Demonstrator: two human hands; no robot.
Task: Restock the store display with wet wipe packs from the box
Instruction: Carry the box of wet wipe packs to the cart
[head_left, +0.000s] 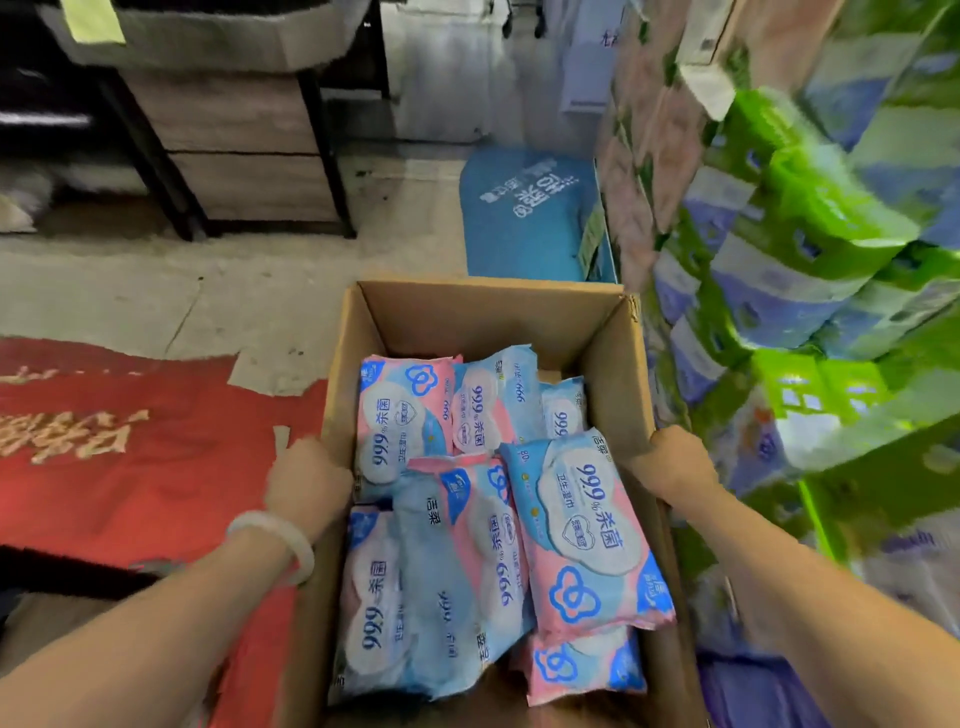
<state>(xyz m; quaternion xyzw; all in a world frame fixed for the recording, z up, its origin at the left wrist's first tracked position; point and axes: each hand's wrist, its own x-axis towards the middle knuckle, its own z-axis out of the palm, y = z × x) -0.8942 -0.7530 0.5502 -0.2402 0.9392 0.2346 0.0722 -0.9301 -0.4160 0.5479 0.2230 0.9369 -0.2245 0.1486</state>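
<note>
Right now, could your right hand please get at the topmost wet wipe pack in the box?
Probably yes: the box is open-topped, the pack lies uncovered, but the right hand must first release the box wall.

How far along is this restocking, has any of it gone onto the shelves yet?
Nothing visibly shelved yet. The open brown cardboard box holds a loose pile of pink-and-blue wet wipe packs, with bare space at its far end. In hand: the left hand and right hand grip the box's opposite walls. Left to do: moving every pack out; which display they go on isn't clear.
</note>
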